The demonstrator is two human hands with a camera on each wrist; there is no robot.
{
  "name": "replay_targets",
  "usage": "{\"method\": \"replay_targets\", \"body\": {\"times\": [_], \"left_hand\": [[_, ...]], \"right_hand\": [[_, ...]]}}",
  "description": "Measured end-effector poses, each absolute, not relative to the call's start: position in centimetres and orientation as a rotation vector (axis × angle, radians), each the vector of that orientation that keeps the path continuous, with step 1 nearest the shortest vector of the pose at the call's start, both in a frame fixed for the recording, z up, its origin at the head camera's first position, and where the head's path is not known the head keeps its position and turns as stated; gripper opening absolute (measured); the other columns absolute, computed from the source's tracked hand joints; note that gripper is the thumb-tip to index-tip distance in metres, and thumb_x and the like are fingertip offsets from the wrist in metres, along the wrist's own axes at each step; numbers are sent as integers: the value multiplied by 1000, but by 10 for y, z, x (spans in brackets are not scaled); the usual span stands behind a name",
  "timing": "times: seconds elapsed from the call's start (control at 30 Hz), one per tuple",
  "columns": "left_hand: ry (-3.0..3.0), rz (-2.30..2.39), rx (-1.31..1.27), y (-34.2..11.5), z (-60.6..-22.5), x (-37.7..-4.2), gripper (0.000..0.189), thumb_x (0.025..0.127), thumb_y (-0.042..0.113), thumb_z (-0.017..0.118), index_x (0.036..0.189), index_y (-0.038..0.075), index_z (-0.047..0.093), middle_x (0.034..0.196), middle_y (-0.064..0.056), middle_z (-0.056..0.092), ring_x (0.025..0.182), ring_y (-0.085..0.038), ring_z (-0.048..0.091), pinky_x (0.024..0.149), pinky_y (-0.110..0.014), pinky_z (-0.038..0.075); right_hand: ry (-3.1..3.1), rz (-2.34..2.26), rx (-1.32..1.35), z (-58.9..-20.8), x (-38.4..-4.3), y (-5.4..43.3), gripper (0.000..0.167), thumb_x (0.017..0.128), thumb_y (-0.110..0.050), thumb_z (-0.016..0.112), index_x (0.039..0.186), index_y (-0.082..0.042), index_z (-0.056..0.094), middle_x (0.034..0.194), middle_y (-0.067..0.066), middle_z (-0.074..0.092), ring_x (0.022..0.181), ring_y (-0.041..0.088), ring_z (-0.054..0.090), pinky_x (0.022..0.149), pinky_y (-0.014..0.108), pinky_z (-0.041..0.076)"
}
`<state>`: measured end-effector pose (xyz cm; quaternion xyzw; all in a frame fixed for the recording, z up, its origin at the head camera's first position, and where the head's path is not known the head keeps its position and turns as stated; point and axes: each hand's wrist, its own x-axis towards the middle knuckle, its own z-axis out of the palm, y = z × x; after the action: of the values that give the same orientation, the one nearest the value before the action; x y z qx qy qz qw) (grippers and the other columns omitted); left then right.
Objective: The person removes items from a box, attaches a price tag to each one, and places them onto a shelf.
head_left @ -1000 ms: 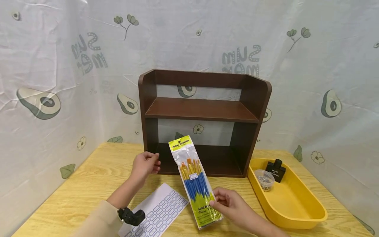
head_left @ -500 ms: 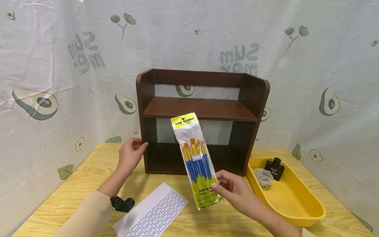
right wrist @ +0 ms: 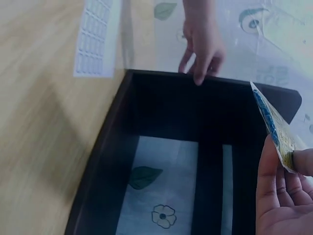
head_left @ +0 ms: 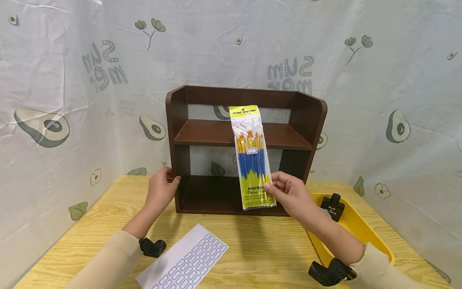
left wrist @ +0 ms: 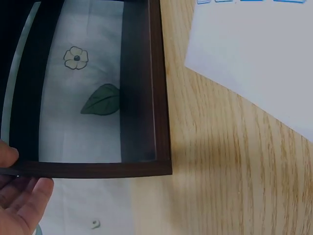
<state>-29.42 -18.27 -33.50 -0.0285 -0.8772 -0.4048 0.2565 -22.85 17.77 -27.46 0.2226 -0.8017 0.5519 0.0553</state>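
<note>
My right hand (head_left: 292, 194) pinches the lower right edge of a clear pack of artist brushes (head_left: 254, 160), thumb in front and fingers behind. Blue handles and yellow ferrules show through the plastic, and a small white label is stuck across them. The pack is held upright in front of a dark brown two-tier shelf (head_left: 213, 132); the right wrist view shows the pack (right wrist: 274, 122) nearly edge-on. My left hand (head_left: 162, 192) grips the shelf's left side panel, thumb on the inner side. In the left wrist view, fingers (left wrist: 34, 208) lie along the panel's outside.
A sheet of blue-bordered labels (head_left: 191, 259) lies on the wooden table (head_left: 267, 265) at front left. The yellow tray (head_left: 364, 228) at right holds a black bottle (head_left: 333, 206) and a round clear tub, mostly behind my right forearm. A patterned curtain (head_left: 223, 48) hangs behind.
My right hand has raised the brush pack up and forward toward the shelf, turning it more upright. My left hand has moved left from in front of the shelf onto its side panel.
</note>
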Motion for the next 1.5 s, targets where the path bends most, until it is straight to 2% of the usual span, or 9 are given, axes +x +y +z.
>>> {"method": "replay_targets", "body": {"times": [0.2,0.27,0.4,0.5,0.67,0.87,1.1,1.3,1.5], "left_hand": [[-2382,-1068,-71,-182,-335,-294,23,101,10,63,115,-7,62,112,-30,73,105,-42,73,84,-50,62],[-2382,-1061,-72,-182,-335,-293,23,101,10,62,115,-7,61,111,-30,73,105,-42,73,83,-50,62],[-2380,-1055,-81,-181,-336,-293,22,102,10,62,114,-7,61,111,-29,73,104,-42,73,83,-50,62],[-2377,-1051,-88,-181,-337,-294,22,102,11,62,114,-7,61,110,-29,73,103,-41,74,83,-50,63],[-2377,-1042,-93,-181,-338,-294,22,102,11,61,115,-7,61,111,-29,73,104,-42,74,85,-51,62],[-2388,-1038,-85,-181,-337,-292,23,102,11,60,117,-7,60,113,-30,73,106,-43,73,87,-52,62],[-2384,-1021,-86,-180,-339,-292,23,102,11,61,115,-7,60,111,-30,73,104,-42,73,85,-52,63],[-2391,-1028,-80,-180,-339,-291,24,102,12,60,117,-7,60,113,-29,73,106,-42,73,87,-53,62],[-2390,-1027,-74,-180,-338,-292,24,103,13,60,117,-6,60,113,-29,73,107,-42,73,88,-53,62]], "right_hand": [[-2444,1679,602,-261,-244,174,32,105,-15,63,130,6,61,117,18,78,90,8,73,78,19,57],[-2432,1695,587,-257,-248,171,31,106,-14,62,130,6,62,111,14,79,84,7,69,73,19,53],[-2411,1756,538,-251,-258,166,30,107,-14,60,130,6,62,95,-5,78,75,9,59,65,22,45],[-2398,1817,500,-247,-264,162,32,107,-15,59,131,6,60,92,-11,77,77,7,63,68,19,50],[-2388,1886,441,-240,-271,155,34,108,-18,59,134,5,59,103,-2,80,86,6,72,78,19,59],[-2379,1949,371,-231,-279,149,37,109,-18,56,139,5,57,116,7,78,91,6,72,83,18,60],[-2365,2001,351,-223,-290,143,41,110,-18,53,145,3,53,147,19,63,106,11,72,94,25,61],[-2336,2053,350,-217,-298,137,41,110,-17,53,146,4,52,150,19,60,117,17,69,101,32,60],[-2322,2057,327,-212,-299,131,41,110,-17,54,146,3,53,149,17,61,124,23,66,97,29,61]]}}
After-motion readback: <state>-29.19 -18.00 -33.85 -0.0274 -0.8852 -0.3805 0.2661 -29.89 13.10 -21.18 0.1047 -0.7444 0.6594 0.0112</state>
